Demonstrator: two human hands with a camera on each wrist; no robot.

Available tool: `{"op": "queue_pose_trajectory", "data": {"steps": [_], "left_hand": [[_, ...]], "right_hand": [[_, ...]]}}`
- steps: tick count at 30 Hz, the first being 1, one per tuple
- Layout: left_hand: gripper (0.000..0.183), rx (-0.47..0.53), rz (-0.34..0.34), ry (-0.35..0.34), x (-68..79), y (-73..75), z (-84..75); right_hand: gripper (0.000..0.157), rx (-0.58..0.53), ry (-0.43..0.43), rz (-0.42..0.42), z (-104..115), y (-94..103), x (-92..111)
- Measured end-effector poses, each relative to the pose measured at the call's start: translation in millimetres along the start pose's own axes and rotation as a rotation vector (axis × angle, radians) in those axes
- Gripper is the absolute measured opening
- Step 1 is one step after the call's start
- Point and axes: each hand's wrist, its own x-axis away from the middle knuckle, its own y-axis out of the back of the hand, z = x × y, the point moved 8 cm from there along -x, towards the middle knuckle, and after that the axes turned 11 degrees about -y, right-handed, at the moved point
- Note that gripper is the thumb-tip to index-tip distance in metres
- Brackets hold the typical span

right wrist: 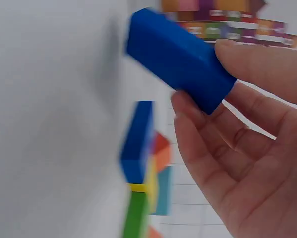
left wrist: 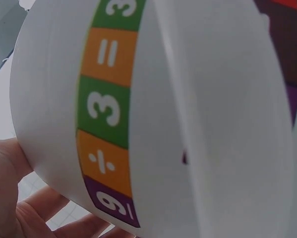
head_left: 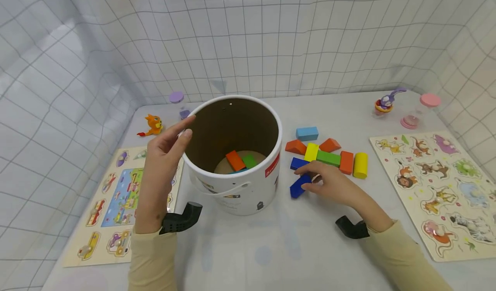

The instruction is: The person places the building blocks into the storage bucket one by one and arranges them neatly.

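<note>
A white bucket (head_left: 248,196) with a wire-like handle stands at centre; an orange block (head_left: 235,160) and a green block (head_left: 249,161) lie inside. My left hand (head_left: 162,157) rests at its left rim with fingers fairly straight, partly hidden behind the wall in the left wrist view. My right hand (head_left: 329,181) pinches a blue block (right wrist: 180,59) between thumb and fingers, tilted just right of the bucket. Close by lie another blue block (head_left: 298,163), a yellow block (head_left: 311,152), a green block (head_left: 328,158) and an orange block (head_left: 346,162).
Behind these are a light blue block (head_left: 307,133) and two orange triangular blocks, with a yellow cylinder (head_left: 361,165) at the right. Knob puzzle boards (head_left: 457,187) lie on both sides. An orange toy figure (head_left: 153,125) and a purple-lidded bottle (head_left: 179,103) stand behind left.
</note>
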Motion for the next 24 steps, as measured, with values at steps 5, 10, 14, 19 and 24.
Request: {"op": "queue_pose_trajectory", "data": {"steps": [5, 10, 14, 19, 24], "left_hand": [[0.038, -0.003, 0.012, 0.003, 1.1, -1.2, -2.2], [0.038, 0.016, 0.009, 0.0, 1.7, -1.2, -1.6], [0.038, 0.005, 0.007, -0.004, 1.0, -0.8, 0.0], [0.038, -0.018, 0.009, -0.014, 0.4, 0.5, 1.8], [0.037, 0.008, -0.002, -0.031, -1.8, 0.9, 1.2]], "right_hand": [[0.03, -0.216, 0.097, -0.017, 28.5, 37.8, 18.7], [0.028, -0.605, 0.236, -0.044, 74.9, 78.6, 31.1], [0.027, -0.745, 0.216, -0.1, 103.9, 91.8, 19.5], [0.03, -0.71, 0.224, -0.031, 135.5, 78.4, -15.5], [0.029, -0.431, 0.216, -0.021, 152.8, 68.4, -41.5]]}}
